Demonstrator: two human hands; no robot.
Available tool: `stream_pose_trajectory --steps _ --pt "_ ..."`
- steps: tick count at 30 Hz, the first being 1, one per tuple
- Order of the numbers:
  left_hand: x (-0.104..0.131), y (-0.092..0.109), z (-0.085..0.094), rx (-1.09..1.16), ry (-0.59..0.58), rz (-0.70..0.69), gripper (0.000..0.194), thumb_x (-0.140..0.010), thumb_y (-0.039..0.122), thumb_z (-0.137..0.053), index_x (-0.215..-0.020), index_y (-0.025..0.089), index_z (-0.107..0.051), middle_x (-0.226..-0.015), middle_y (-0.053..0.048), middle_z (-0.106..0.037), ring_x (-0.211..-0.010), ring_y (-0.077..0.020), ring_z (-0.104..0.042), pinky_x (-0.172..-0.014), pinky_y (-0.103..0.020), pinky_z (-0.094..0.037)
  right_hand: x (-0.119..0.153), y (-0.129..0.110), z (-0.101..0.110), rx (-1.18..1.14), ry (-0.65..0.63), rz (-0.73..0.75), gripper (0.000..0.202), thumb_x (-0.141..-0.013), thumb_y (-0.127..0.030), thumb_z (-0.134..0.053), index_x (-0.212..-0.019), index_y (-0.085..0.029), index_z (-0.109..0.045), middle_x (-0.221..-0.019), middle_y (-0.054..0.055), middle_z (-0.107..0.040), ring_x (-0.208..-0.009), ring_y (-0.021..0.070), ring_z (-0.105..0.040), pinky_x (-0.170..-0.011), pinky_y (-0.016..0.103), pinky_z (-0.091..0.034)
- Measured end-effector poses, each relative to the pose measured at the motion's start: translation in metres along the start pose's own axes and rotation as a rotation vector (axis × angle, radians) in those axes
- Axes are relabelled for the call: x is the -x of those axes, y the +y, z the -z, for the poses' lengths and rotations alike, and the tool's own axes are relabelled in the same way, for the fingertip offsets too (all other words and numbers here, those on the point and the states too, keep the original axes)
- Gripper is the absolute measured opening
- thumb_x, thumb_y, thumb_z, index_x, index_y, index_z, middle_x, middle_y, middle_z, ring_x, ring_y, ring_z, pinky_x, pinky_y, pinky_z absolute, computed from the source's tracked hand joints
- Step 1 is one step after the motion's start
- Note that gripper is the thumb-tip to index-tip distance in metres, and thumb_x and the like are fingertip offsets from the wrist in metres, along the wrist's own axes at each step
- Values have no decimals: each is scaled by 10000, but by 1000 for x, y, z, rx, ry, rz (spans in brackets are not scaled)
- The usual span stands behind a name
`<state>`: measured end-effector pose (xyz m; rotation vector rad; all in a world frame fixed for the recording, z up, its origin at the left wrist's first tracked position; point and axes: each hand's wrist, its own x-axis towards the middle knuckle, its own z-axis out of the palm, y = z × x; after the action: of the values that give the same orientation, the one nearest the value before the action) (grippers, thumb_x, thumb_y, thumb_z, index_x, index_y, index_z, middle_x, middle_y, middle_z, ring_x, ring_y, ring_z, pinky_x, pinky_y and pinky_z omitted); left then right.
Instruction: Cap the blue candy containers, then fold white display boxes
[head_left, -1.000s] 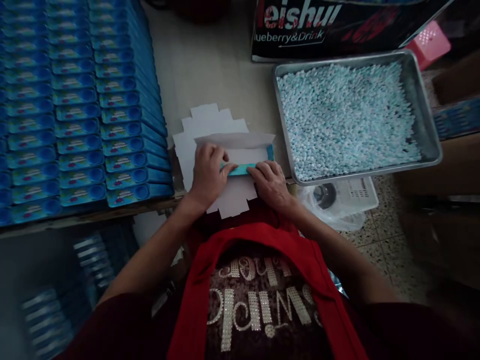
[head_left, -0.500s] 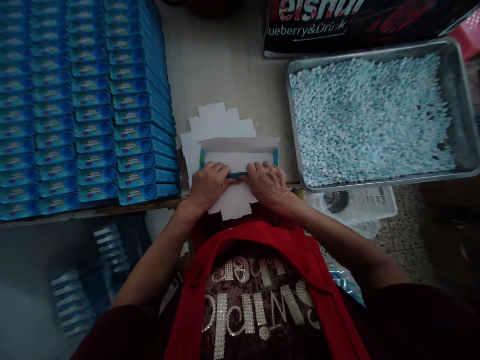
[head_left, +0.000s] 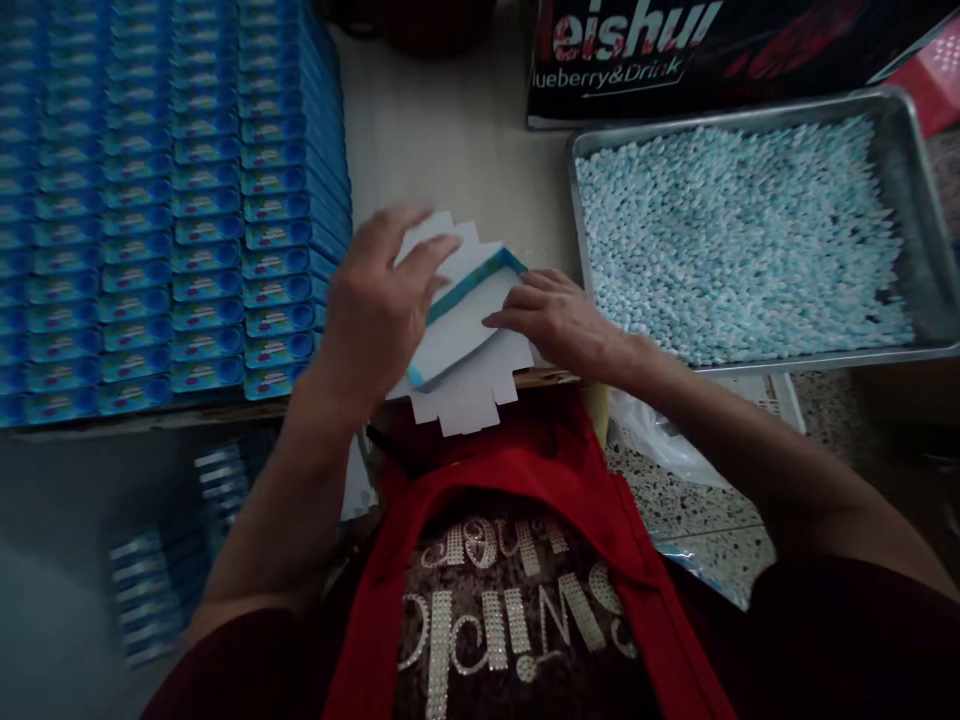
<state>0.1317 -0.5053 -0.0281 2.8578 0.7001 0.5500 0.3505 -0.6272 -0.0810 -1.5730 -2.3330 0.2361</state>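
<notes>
Shallow carton (head_left: 469, 315) held at one end, the other hand lifted open

From the head view, the carton lies slantwise at the table's (head_left: 442, 120) near edge, over flat white card blanks (head_left: 469, 395), its pale inside facing up and a blue wall standing along the far side. The fingers of the right hand (head_left: 551, 315) are closed on its right end, the thumb reaching across the inside. The left hand (head_left: 379, 310), blurred, hovers over the left end with fingers spread; whether any fingertip touches the card cannot be told.

The step looks like forming the carton's walls. To do it well, keep the right grip light, since thin card would crease under a hard pinch, and bring the left fingers down along the fold line rather than on the open panel. Squaring the far wall first should help the corners meet. Keep the sleeve clear of the metal tray (head_left: 892, 150) of pale blue pellets (head_left: 735, 240), just beyond the right wrist.
</notes>
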Motion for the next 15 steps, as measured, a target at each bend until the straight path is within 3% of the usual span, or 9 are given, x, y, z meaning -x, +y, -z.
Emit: stream_pose_trajectory --steps 2,4,6,9,12,15 --pt "32 24 0 -139 -74 96 348 -1112 393 -510 -1332 189 -685 -1244 -121 -775 -1181 -330 -710 -1024 -511 -543 0 -14 -13 -31 51 -42 429 -1056 -127 -463 -1409 -243 -677 -1138 95 -705 -1106 257 -598 -1058 457 -452" --pt "54 35 -17 -194 -153 207 324 -1121 383 -462 -1146 192 -723 -1021 -117 -785 -996 -313 -733 -855 -449 -547 -2 -22 -25 -74 92 -96 441 -1061 -130 -449 -1457 -225 -620 -1168 102 -693 -1109 252 -588 -1037 435 -454" --pt "61 30 -42 -156 -229 329 377 -1137 381 -400 -1024 196 -709 -921 -109 -765 -907 -293 -728 -784 -406 -505 -4 -23 -37 -69 130 -143 412 -1071 -139 -431 -1434 -220 -611 -1251 117 -671 -1182 261 -570 -1060 445 -453" --pt "53 7 -72 -53 -303 426 406 -1147 443 -365 -1077 199 -682 -887 -89 -750 -846 -279 -705 -731 -375 -448 -2 -21 -51 36 150 -140 324 -1095 -206 -439 -1328 -225 -663 -1371 142 -621 -1325 303 -503 -1120 498 -438" --pt "55 -5 -79 -49 -177 375 362 -1112 503 -468 -1090 199 -665 -1019 -118 -747 -975 -304 -677 -809 -394 -452 7 -24 -64 81 122 -128 323 -1095 -269 -490 -1355 -194 -666 -1333 161 -625 -1324 317 -488 -1123 488 -454" --pt "75 5 -78 -120 -49 255 344 -1100 484 -496 -1079 192 -675 -1097 -162 -723 -1043 -326 -632 -896 -441 -455 12 -27 -74 108 99 -171 344 -1099 -238 -462 -1376 -204 -662 -1291 149 -642 -1290 304 -486 -1102 461 -451"
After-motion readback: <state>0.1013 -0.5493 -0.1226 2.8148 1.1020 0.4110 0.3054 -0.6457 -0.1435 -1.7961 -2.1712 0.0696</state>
